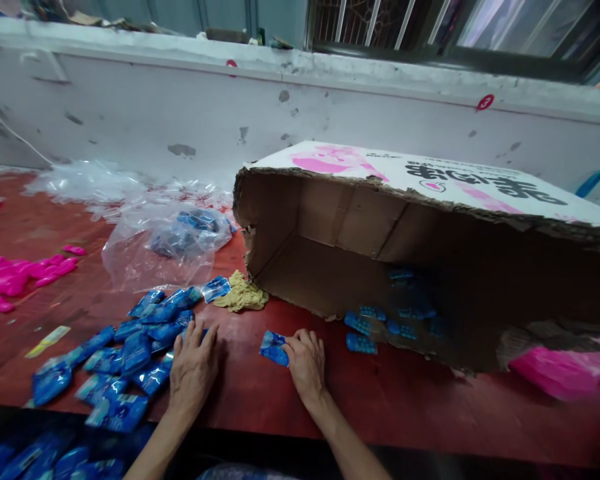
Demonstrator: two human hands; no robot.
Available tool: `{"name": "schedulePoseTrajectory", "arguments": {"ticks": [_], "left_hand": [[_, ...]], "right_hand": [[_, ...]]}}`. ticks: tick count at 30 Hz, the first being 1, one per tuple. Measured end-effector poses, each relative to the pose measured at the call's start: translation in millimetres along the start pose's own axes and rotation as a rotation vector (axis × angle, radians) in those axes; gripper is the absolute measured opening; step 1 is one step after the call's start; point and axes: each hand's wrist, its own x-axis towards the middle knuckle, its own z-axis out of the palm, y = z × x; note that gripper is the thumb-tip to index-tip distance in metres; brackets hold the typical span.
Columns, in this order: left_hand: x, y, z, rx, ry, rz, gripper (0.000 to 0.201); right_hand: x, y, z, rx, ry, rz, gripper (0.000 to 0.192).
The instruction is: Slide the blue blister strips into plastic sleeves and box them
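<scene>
My right hand [306,363] is closed in a pinch on the edge of a flat blue printed packet [273,347] at the table's middle. My left hand [194,367] rests at the right side of a heap of shiny blue packets [136,352], its fingers stretched out and slightly apart. A bit of blue shows beneath those fingertips. Right of my right hand, several small blue bumpy pieces [359,325] lie at the mouth of a cardboard box [325,267] tipped on its side, with more in its shadow.
A yellowish clay-like lump [243,293] sits before a clear plastic bag [155,257] holding blue items. Pink pieces [20,273] lie at left, and a pink bag [555,373] at right. More blue packets [45,460] lie below the red table's [430,420] front edge.
</scene>
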Motion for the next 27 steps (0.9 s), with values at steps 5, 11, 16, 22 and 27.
{"name": "schedulePoseTrajectory", "arguments": {"ticks": [5,11,16,22,27], "left_hand": [[-17,60,-7.8,-0.810,-0.256,-0.552,0.046],[-17,101,9.0,-1.383,-0.467,-0.956,0.053],[-9,95,5.7,-1.295,-0.472,-0.997,0.058],[-16,90,-2.3,-1.262,-0.402,-1.024,0.054],[-19,92,1.3,-1.305,-0.390,-1.008,0.051]], "right_hand": [[-6,1,-8,0.064,0.061,-0.002,0.015],[-21,-1,-18,0.173,0.111,-0.086,0.014],[-15,-1,-14,0.107,0.051,-0.084,0.015],[-9,-3,-8,0.015,0.007,-0.060,0.019],[-11,-3,-9,-0.013,-0.004,-0.035,0.023]]}}
